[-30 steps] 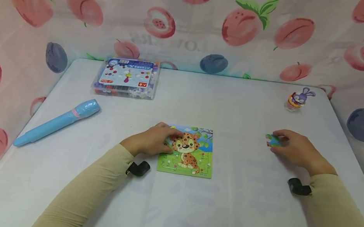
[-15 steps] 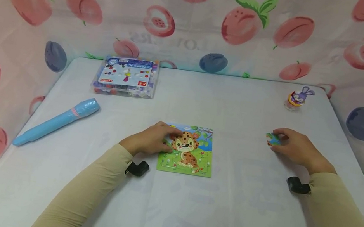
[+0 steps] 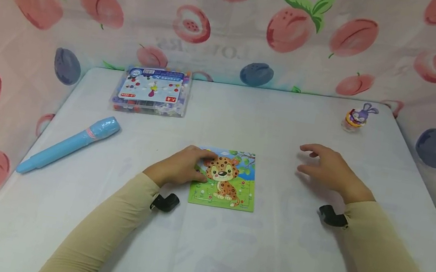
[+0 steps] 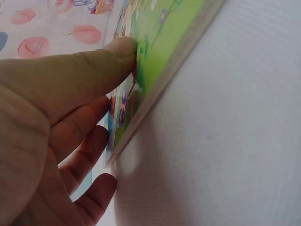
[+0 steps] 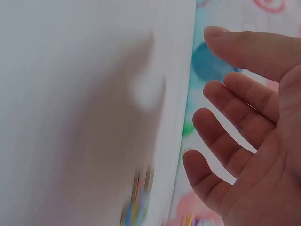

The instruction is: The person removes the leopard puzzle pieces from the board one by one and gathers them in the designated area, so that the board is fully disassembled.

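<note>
A square leopard jigsaw puzzle [image 3: 235, 190] lies flat on the white table in the head view. My left hand [image 3: 179, 165] rests on its left part, thumb and index finger spread over the picture. In the left wrist view the thumb [image 4: 123, 47] touches the puzzle's face, and the little finger reaches past the board's edge. My right hand [image 3: 333, 172] hovers over the table to the right, thumb and fingers apart, holding nothing. A small blurred puzzle piece [image 5: 136, 205] lies on the table in the right wrist view; in the head view it is hidden by the right hand.
At the back left sits a clear plastic box [image 3: 150, 90] with a printed label. A light blue wrapped stick-like toy [image 3: 68, 146] lies at the left. A purple rabbit figure [image 3: 358, 117] stands at the back right. A fruit-printed cloth [image 3: 225, 29] rises behind the table.
My right hand has let go of the small puzzle piece and moved left, its thumb and fingers now spread. The left hand has stayed on the puzzle.
</note>
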A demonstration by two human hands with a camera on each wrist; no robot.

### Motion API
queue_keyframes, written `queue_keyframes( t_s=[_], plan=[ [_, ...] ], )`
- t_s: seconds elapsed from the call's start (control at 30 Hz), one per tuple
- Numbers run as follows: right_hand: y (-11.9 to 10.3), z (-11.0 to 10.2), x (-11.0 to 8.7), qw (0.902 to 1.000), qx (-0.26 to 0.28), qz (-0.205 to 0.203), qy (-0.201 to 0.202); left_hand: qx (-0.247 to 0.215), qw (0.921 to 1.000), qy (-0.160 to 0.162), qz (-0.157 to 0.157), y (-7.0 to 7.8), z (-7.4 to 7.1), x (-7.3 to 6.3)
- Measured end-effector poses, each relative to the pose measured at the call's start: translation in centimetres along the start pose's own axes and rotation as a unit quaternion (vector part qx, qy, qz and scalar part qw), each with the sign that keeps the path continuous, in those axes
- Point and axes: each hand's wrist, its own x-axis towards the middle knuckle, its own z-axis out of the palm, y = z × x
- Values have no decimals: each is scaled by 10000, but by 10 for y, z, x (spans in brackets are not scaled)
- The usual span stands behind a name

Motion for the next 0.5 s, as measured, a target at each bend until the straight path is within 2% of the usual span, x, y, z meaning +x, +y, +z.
queue_keyframes(
  t_s=[0.27, 0.5],
  plan=[
    [-33, 26, 16, 9982, 160, -571, -69, -29, 10000, 23, 36, 0, 0, 0],
    [-56, 44, 26, 9963, 231, -786, -249, -128, 9999, 80, 22, 0, 1, 1]
  ],
)
